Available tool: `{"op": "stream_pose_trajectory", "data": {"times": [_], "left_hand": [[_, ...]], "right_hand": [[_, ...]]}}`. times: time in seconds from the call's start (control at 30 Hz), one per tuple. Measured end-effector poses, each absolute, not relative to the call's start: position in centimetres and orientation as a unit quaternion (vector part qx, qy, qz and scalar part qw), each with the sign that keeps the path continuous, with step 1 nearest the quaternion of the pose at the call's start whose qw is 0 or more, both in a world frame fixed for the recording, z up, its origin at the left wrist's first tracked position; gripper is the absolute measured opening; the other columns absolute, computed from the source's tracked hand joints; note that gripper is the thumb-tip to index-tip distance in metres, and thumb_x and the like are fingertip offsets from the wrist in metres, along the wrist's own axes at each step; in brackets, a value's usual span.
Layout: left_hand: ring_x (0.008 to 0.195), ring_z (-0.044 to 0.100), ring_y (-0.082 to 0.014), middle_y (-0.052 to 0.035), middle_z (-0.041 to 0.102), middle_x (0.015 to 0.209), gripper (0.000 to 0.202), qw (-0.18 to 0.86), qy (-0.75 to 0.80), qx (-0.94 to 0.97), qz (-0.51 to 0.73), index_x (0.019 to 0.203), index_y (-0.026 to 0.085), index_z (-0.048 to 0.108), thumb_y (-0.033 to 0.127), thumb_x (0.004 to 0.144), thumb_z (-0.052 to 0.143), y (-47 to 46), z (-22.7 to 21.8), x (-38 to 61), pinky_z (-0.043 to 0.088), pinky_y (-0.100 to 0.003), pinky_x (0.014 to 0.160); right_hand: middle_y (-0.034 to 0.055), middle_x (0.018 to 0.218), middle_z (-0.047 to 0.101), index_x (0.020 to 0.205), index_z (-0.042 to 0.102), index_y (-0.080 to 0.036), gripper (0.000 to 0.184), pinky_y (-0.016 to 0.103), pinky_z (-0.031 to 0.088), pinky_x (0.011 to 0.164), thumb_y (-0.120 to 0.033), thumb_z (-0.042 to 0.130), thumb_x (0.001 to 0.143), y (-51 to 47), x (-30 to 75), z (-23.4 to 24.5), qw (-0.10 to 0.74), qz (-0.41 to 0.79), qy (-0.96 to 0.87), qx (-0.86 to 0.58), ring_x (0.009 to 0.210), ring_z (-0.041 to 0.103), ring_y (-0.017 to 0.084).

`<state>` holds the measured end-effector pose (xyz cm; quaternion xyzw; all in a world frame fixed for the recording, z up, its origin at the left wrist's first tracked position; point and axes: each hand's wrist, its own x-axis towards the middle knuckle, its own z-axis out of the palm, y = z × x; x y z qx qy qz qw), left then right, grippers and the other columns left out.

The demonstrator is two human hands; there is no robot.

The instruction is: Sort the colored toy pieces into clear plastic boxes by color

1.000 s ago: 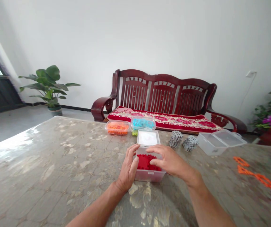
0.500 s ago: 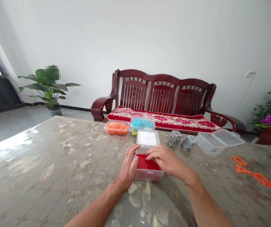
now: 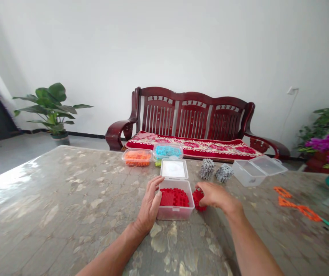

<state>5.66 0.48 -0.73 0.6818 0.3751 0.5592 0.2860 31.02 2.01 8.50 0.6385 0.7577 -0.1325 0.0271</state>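
A clear plastic box (image 3: 174, 213) with its lid (image 3: 174, 169) hinged open at the back stands on the marble-patterned table (image 3: 66, 207). Red plastic pieces (image 3: 173, 197) fill it. My left hand (image 3: 149, 205) wraps around the box's left side, thumb at the rim. Just right of the box, my right hand (image 3: 215, 195) is closed on a bunch of red pieces (image 3: 198, 199) at the table top.
Closed boxes of orange pieces (image 3: 137, 156) and blue pieces (image 3: 168, 151) stand behind. Two grey piece clusters (image 3: 215, 171) and an empty open clear box (image 3: 256, 170) lie to the right. Orange and green linked pieces (image 3: 298, 207) lie far right. A wooden sofa (image 3: 193, 126) stands beyond.
My right hand has come out of the box and moved to its right side with red pieces in it. The left hand has stayed on the box's left wall.
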Motion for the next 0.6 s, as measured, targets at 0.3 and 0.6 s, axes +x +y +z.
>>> {"op": "stream_pose_trajectory", "data": {"times": [0.3,0.6], "left_hand": [[0.135,0.042,-0.0278,-0.0108,0.043,0.145,0.039,0.290,0.371,0.679,0.563,0.135,0.025,0.049,0.034,0.100,0.035,0.4,-0.6,5.7,0.039,-0.046,0.108],[0.134,0.042,-0.0274,-0.0115,0.042,0.145,0.039,0.292,0.370,0.680,0.561,0.135,0.024,0.049,0.035,0.100,0.034,0.3,-0.4,5.8,0.039,-0.046,0.108]], "right_hand": [[0.0068,0.097,0.077,0.117,0.067,-0.020,0.047,0.028,0.045,0.076,-0.006,0.049,0.076,2.6,31.9,9.8,-0.094,-0.092,0.739,0.661,0.092,0.070,0.021],[0.0083,0.114,0.070,0.116,0.067,-0.024,0.052,0.035,0.046,0.085,-0.027,0.073,0.065,1.1,30.2,9.4,0.012,-0.106,0.791,0.603,0.107,0.063,0.030]]}}
